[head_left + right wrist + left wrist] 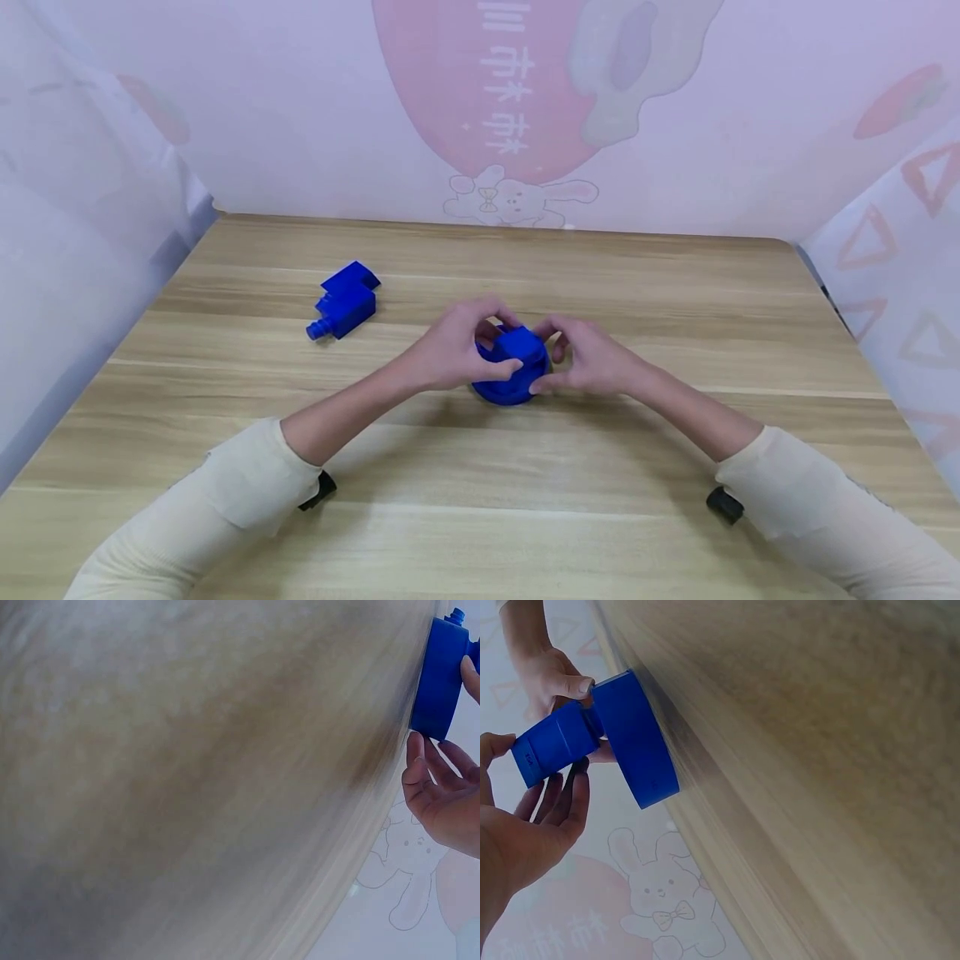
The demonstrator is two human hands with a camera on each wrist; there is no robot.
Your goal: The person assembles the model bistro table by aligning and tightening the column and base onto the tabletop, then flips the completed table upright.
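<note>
A round blue base [498,395] lies flat on the wooden table in front of me. Above its middle sits a boxy blue block [519,343], joined at a narrow neck that shows in the left wrist view. My left hand [450,346] pinches this block [551,750] between thumb and fingers; there the block looks tilted against the base [635,742]. From the other side, my right hand [597,360] holds the base by its rim, thumb at the near side and fingers at the far side. The right wrist view shows those fingers at the base's edge [436,686].
Two more blue pieces lie close together on the left of the table: an angular one [351,275] behind and a block with a ridged peg [354,310] in front. A printed cloth wall [300,125] stands along the table's back edge.
</note>
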